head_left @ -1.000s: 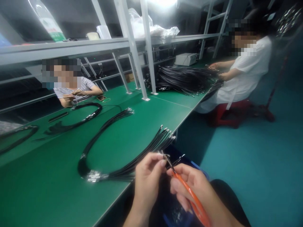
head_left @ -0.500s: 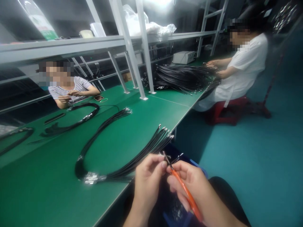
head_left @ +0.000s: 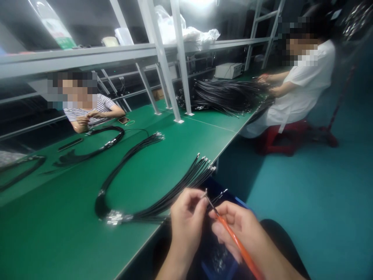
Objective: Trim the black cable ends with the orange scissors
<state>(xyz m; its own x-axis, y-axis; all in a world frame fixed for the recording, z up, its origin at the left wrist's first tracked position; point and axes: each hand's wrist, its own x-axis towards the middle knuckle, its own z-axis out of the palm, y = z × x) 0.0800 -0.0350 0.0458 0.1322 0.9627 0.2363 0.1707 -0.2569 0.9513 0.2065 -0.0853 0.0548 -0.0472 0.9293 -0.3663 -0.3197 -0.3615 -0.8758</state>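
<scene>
My right hand (head_left: pixel 237 223) is closed around orange-handled pliers (head_left: pixel 236 239), whose thin metal jaws point up and left. At the jaws, my left hand (head_left: pixel 188 217) pinches thumb and forefinger on something small that I cannot make out. Just behind the fingers, a few thin cable ends with metal tips (head_left: pixel 223 191) stick out. Beside the left hand, a curved bundle of black cables (head_left: pixel 175 194) lies on the green table (head_left: pixel 58 229), its metal-tipped ends fanned near the edge. Shiny silver connectors (head_left: pixel 115 217) sit at its bend.
Below my hands is a blue bin (head_left: pixel 208 272) with small shiny bits. More cable bundles (head_left: pixel 90 153) lie on the left, near a person in stripes (head_left: pixel 101 105). A person in white (head_left: pixel 310 77) sits by a big cable pile (head_left: pixel 224 95). Shelf posts (head_left: pixel 167 66) stand on the table.
The pliers' jaws have come slightly up and look closer together at the left fingertips. Both hands stay close together. The whole view has shifted a little.
</scene>
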